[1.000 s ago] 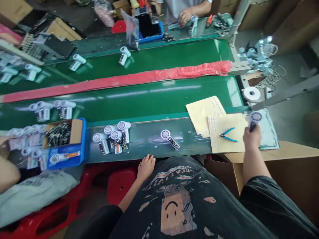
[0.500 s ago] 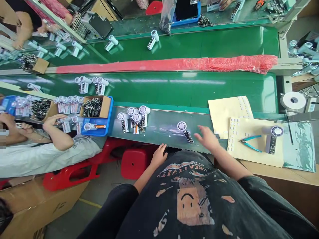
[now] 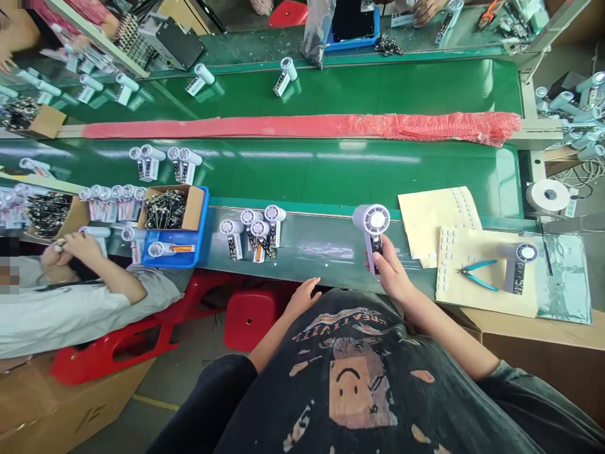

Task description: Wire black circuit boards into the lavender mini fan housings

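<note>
My right hand point(image 3: 391, 272) is wrapped round the handle of a white handheld fan point(image 3: 372, 221), whose circuit board faces me; the fan is held upright over the bench edge. My left hand point(image 3: 304, 296) hangs at the bench's front edge, its fingers apart and nothing in it. To its upper left, several white fans point(image 3: 256, 228) stand in a cluster on the bench point(image 3: 316, 243). At the right, another fan point(image 3: 518, 268) and blue-handled pliers point(image 3: 481, 275) rest on a cream sticker sheet point(image 3: 454, 302).
A blue tray point(image 3: 204, 221) with a box of screws or small parts stands left. Beyond the bench run green belts point(image 3: 302, 176) with fans and a red-wrapped rail point(image 3: 283, 126). A person in a white shirt point(image 3: 85, 309) sits left. A red stool point(image 3: 249, 320) is below.
My right hand has closed on the fan that lay on the bench and lifted it upright. The view has shifted slightly; the seated person's hands have moved closer together.
</note>
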A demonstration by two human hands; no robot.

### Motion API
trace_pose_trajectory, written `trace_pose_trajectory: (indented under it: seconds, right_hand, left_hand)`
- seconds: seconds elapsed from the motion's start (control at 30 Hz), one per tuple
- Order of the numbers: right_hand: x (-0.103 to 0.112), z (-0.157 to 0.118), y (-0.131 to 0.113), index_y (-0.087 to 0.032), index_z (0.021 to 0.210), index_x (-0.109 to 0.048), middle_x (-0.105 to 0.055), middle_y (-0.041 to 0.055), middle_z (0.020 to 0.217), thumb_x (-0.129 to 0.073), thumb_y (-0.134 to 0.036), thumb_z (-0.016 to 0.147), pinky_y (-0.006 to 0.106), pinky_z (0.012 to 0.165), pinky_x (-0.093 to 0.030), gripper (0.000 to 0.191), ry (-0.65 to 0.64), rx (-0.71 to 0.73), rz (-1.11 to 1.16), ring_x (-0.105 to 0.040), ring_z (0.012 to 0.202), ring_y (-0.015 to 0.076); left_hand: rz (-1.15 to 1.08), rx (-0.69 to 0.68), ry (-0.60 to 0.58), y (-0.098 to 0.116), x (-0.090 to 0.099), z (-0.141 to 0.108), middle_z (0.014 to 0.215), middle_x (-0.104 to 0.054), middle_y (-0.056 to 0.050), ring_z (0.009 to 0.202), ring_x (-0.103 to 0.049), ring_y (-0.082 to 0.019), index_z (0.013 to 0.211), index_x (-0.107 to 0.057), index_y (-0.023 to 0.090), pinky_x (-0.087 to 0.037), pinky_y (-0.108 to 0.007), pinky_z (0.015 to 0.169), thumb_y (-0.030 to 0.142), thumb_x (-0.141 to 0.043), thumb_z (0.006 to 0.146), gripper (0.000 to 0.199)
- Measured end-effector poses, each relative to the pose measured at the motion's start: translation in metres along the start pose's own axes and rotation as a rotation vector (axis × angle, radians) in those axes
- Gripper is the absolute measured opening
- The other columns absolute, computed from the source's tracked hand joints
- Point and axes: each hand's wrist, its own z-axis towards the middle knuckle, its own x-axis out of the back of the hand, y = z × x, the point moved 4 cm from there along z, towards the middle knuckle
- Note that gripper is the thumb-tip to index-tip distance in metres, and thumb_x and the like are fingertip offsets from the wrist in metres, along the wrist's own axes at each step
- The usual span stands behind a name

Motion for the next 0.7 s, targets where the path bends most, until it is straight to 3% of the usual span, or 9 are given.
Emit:
trace_pose_trajectory:
  seconds: [0.13,0.43,0.7]
  right_hand:
    - [-0.018,0.008,-0.033,-0.028,0.133,-0.039,-0.056,0.0058,0.103,-0.047,-0.049,0.094,0.036,0.073,-0.05,0.045,0.094,0.125,0.173,-0.055,0.082,0.0198]
    - [-0.059,0.041,-0.046,-0.034,0.124,-0.035,-0.049,-0.0028,0.087,-0.06,-0.039,0.083,0.03,0.064,-0.045,0.049,0.271,0.034,0.451,-0.051,0.069,0.0148]
    - [-0.079,0.065,-0.069,-0.034,0.121,-0.034,-0.047,-0.0045,0.084,-0.062,-0.038,0.079,0.028,0.063,-0.038,0.05,0.461,0.064,0.501,-0.047,0.068,0.0138]
  left_hand:
    - [-0.002,-0.04,-0.02,-0.007,0.023,0.007,0.147,-0.052,-0.012,0.139,-0.045,-0.026,0.139,-0.052,0.014,-0.033,-0.038,0.117,0.03,-0.048,0.088,0.053]
    - [0.01,-0.124,-0.09,-0.026,0.082,0.024,0.141,-0.057,-0.013,0.133,-0.052,-0.027,0.137,-0.054,0.014,-0.039,-0.038,0.113,0.032,-0.047,0.087,0.054]
    - [0.102,-0.253,-0.145,-0.012,0.145,0.05,0.143,-0.056,-0.011,0.126,-0.058,-0.024,0.14,-0.052,0.017,-0.046,-0.038,0.107,0.032,-0.042,0.091,0.052]
